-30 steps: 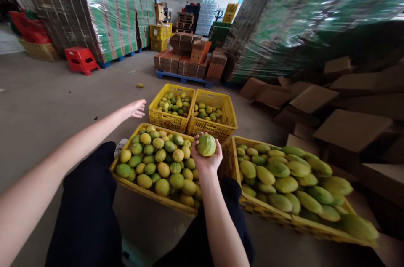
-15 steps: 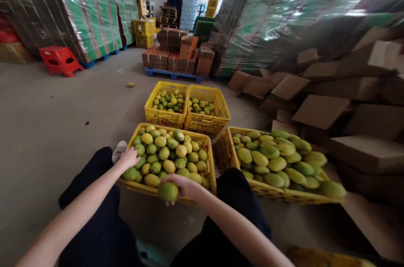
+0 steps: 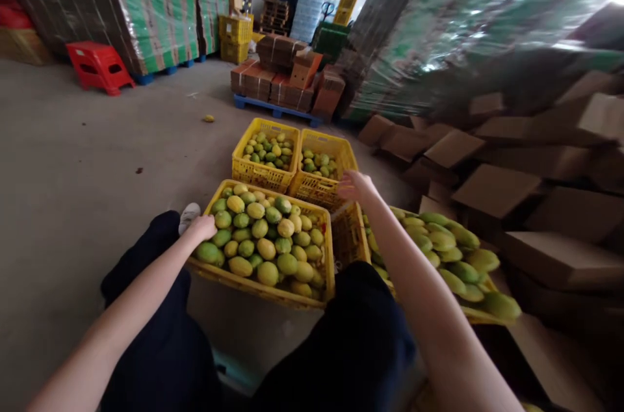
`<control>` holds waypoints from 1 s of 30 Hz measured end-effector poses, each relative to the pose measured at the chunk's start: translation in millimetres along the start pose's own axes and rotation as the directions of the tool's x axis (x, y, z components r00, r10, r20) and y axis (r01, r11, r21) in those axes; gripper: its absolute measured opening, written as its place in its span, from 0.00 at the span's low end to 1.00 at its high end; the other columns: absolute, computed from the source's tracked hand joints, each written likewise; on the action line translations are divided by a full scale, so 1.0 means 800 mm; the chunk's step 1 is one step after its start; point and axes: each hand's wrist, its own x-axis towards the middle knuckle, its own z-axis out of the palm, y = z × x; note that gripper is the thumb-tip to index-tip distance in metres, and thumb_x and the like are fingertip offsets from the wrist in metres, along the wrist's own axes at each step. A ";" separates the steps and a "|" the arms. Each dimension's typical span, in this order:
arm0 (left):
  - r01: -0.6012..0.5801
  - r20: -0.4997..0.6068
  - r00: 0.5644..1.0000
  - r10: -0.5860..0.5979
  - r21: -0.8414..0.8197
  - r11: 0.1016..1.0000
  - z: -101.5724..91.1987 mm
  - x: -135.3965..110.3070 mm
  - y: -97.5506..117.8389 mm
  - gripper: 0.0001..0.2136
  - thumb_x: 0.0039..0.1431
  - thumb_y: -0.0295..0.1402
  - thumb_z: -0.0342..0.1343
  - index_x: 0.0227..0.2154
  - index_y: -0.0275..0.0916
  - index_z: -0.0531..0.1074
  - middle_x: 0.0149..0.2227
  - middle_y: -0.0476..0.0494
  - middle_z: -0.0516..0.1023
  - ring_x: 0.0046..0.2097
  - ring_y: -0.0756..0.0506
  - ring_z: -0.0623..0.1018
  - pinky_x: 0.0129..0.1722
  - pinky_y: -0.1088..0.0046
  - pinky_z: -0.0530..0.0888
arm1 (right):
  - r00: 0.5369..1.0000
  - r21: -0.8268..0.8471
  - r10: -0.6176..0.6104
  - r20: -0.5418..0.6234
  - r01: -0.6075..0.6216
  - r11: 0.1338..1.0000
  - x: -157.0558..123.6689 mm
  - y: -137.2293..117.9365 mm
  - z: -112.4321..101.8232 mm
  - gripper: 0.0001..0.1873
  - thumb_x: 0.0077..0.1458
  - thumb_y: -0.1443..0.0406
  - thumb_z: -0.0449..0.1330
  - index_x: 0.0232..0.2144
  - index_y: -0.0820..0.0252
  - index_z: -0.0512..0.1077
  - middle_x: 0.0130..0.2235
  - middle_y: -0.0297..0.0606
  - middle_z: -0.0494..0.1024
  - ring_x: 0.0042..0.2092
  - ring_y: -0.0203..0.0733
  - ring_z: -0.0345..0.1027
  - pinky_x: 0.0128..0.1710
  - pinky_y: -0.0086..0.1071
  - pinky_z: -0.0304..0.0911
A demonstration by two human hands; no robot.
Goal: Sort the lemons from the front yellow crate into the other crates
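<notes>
My left hand (image 3: 202, 228) rests on the left corner of the near yellow crate (image 3: 273, 295), which is heaped with round green-yellow fruit (image 3: 266, 248). Its fingers curl down and what they grip is hidden. My right hand (image 3: 353, 184) is stretched forward, fingers apart and empty, just above the near edge of the far right yellow crate (image 3: 316, 190). Beside that crate stands the far left yellow crate (image 3: 258, 173), also partly filled with fruit. Under my right forearm a tilted yellow crate (image 3: 348, 236) holds larger oblong green fruit (image 3: 441, 240).
My knees in dark trousers frame the near crate. Loose cardboard boxes (image 3: 492, 188) pile up at the right. A pallet of brown boxes (image 3: 287, 77) stands behind the crates, a red stool (image 3: 99, 64) at far left, one stray fruit (image 3: 208, 118) on the concrete floor.
My right hand held a round fruit near the near crate's front rim; now it is extended over the far right crate and empty. My left hand came back to the near crate's corner.
</notes>
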 end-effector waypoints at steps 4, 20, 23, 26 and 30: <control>0.095 0.014 0.995 -0.099 0.182 0.979 -0.003 -0.002 -0.004 0.17 0.44 0.35 0.68 0.38 0.37 0.72 0.51 0.26 0.77 0.60 0.21 0.72 0.59 0.48 0.68 | 0.961 -0.157 0.198 0.193 -0.169 0.973 -0.038 0.104 0.008 0.04 0.52 0.75 0.67 0.28 0.66 0.75 0.21 0.36 0.77 0.18 0.36 0.69 0.17 0.25 0.63; -0.133 0.020 0.990 0.137 0.413 0.901 0.002 -0.060 0.093 0.29 0.51 0.47 0.68 0.54 0.40 0.75 0.54 0.36 0.80 0.55 0.35 0.79 0.55 0.65 0.74 | 0.702 0.026 0.311 0.641 -0.424 0.905 -0.122 0.206 0.062 0.11 0.62 0.58 0.60 0.38 0.59 0.75 0.35 0.39 0.82 0.32 0.42 0.78 0.33 0.35 0.74; -0.323 0.166 0.938 0.305 0.090 0.942 0.024 -0.064 0.141 0.27 0.56 0.47 0.64 0.57 0.40 0.74 0.53 0.37 0.81 0.51 0.38 0.81 0.50 0.67 0.76 | 0.629 0.137 0.393 0.671 -0.626 0.768 -0.136 0.203 0.076 0.15 0.64 0.53 0.55 0.40 0.56 0.73 0.31 0.37 0.80 0.28 0.42 0.75 0.28 0.36 0.72; -0.355 0.088 0.933 0.350 0.055 0.933 0.024 -0.046 0.145 0.18 0.64 0.45 0.55 0.50 0.41 0.78 0.52 0.40 0.82 0.53 0.40 0.80 0.53 0.68 0.74 | 0.663 0.263 0.460 0.591 -0.697 0.667 -0.135 0.194 0.068 0.12 0.63 0.57 0.54 0.35 0.57 0.71 0.26 0.37 0.79 0.25 0.41 0.72 0.21 0.29 0.67; -0.185 -0.091 0.974 0.207 0.206 0.961 -0.008 -0.005 0.086 0.09 0.59 0.37 0.60 0.39 0.40 0.78 0.47 0.38 0.82 0.55 0.35 0.78 0.58 0.59 0.71 | 0.719 0.409 0.387 0.578 -0.665 0.625 -0.122 0.181 0.044 0.09 0.60 0.59 0.56 0.35 0.57 0.71 0.26 0.38 0.79 0.24 0.40 0.72 0.19 0.27 0.66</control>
